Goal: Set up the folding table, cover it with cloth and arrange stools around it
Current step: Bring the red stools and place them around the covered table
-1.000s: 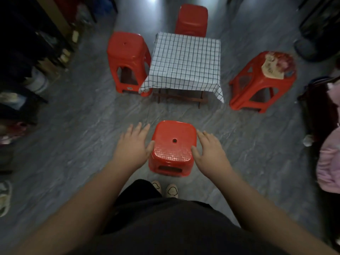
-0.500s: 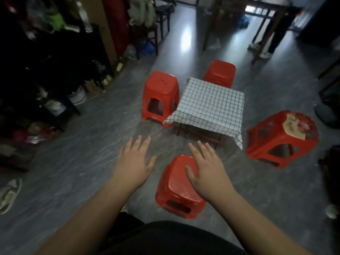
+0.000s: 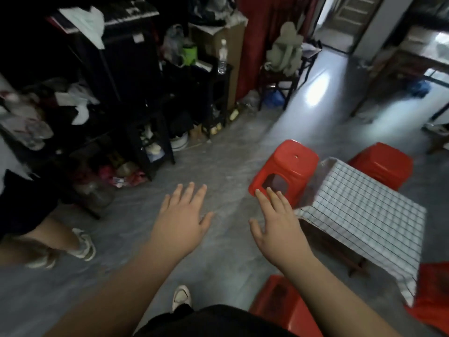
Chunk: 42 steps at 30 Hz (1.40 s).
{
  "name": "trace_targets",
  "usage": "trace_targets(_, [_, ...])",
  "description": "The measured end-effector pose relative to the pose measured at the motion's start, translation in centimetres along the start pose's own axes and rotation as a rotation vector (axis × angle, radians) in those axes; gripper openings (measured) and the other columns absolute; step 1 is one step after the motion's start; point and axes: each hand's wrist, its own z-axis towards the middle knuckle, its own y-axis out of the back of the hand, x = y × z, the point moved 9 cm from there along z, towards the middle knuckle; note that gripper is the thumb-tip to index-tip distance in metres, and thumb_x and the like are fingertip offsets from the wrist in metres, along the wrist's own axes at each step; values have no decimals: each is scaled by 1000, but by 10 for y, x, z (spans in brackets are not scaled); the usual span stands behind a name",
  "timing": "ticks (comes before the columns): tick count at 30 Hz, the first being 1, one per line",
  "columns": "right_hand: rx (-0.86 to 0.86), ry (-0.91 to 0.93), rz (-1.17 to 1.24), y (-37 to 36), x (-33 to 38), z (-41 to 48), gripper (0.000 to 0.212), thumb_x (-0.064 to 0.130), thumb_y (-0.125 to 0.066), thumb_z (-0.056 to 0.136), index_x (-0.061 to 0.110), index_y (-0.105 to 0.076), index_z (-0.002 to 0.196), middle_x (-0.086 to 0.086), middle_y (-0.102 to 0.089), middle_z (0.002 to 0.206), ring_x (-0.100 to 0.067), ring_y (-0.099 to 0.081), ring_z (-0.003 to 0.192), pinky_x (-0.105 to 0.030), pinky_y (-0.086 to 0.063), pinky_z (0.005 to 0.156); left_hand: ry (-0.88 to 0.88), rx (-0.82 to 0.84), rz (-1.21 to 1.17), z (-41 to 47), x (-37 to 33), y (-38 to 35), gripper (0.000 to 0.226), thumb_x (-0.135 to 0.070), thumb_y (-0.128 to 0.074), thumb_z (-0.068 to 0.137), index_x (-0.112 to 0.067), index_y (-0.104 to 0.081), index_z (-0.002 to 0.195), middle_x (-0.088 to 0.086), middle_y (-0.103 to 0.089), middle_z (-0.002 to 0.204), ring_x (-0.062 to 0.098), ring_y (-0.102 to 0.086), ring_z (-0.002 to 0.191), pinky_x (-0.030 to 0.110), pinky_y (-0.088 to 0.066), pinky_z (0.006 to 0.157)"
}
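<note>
The low folding table [image 3: 340, 256] stands at the right under a white cloth with a black grid [image 3: 364, 215]. Red plastic stools surround it: one on its far left side [image 3: 289, 169], one behind it [image 3: 384, 166], one near my legs [image 3: 274, 302], and a corner of another at the lower right edge [image 3: 432, 300]. My left hand [image 3: 181, 222] hovers over the bare floor, fingers spread, holding nothing. My right hand [image 3: 277, 227] is also open and empty, raised above the floor left of the table and apart from the near stool.
Dark cluttered shelves [image 3: 145, 93] with bags and bottles line the left wall. Another person's legs and white shoes [image 3: 82, 244] stand at the lower left. A chair draped with a green garment [image 3: 284, 62] sits farther back. A larger wooden table [image 3: 401, 66] stands at the far right.
Both hands have come off the near red stool and lifted. The view has swung up and to the left, so the table now sits at the right.
</note>
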Motion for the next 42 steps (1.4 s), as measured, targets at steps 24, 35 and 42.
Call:
trace_targets(24, [107,-76,-40,-21,-88,457,71,47,-48,98,24,-22,160,-8,-19,167,-29,-13,154,-49,-26,122,-39,132,37,465,14,50,70,-56,-31,101,-33,0,159,0,-1,168,23,0,154,47,-9,124])
trace_targets(35, [128,-186,-48,-23,-142,653,72,46,-47,99,25,-18,161,-7,-17,168,-28,-12,155,-47,-21,124,-108,176,-13,691,3,62,70,-55,-34,101,-32,-3,159,0,-3,168,23,1,154,46,-8,124])
trace_targets(42, [-11,-503,7,-19,-185,740,77,54,-23,88,20,-31,157,-12,-32,162,-32,-25,150,-51,-32,118,-465,262,95,851,-48,67,71,-55,-35,100,-30,-5,159,2,-7,168,26,-4,153,48,-11,124])
